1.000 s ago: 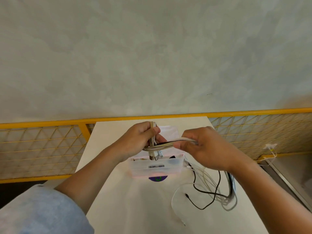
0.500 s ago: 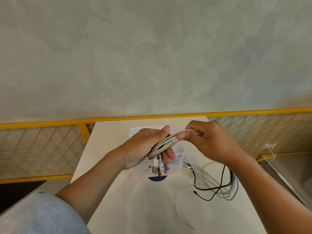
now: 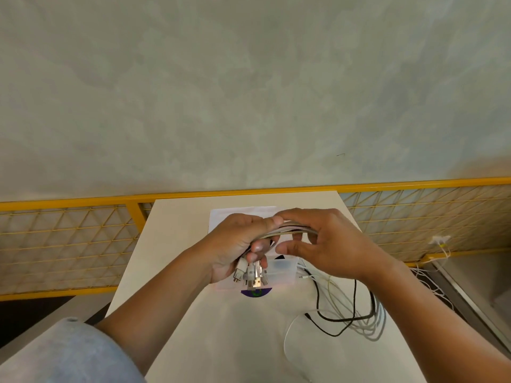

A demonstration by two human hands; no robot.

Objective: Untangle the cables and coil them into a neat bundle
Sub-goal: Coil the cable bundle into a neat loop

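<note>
Passing through the gripping left hand, cables arch under right hand fingers.

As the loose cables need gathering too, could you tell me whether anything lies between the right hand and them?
Nothing visible does: the loose cables lie uncovered on the table below the right hand, which holds the bundle.

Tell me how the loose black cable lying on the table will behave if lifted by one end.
Probably floppy: the black cable lies in slack curves on the table, so it should droop rather than hold shape. Likely light, being thin. It crosses the pale cables, so it may snag and drag them along.
</note>
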